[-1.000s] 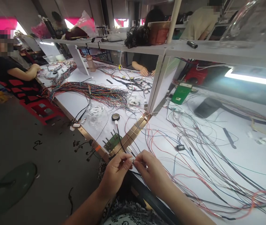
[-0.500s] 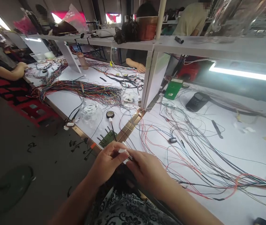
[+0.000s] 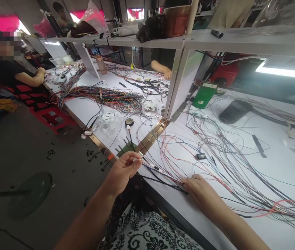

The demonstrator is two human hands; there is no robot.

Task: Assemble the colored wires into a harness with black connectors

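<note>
My left hand (image 3: 123, 172) pinches a small white connector (image 3: 140, 155) between thumb and fingers at the table's front edge. Red, white and black wires (image 3: 163, 172) run from it to the right. Farther along, my right hand (image 3: 202, 192) rests low over the table with its fingers closed around these wires; the fingertips are partly hidden. Just beyond my left hand stands a green board with upright pins (image 3: 126, 147), and a black cable with a white plug (image 3: 129, 132) lies over it. Many loose thin wires (image 3: 225, 163) spread out past my right hand.
A roll of black tape (image 3: 129, 122) and a clear plastic bag (image 3: 108, 121) lie left of the metal strip (image 3: 150, 139). Behind them is a thick wire bundle (image 3: 103, 97). An upright panel (image 3: 175, 83) carries the shelf (image 3: 158, 43). Co-workers' hands show at the far left and back.
My right hand has moved away from my left, to the right along the wires. My left hand stays on the white connector. The view has shifted slightly.
</note>
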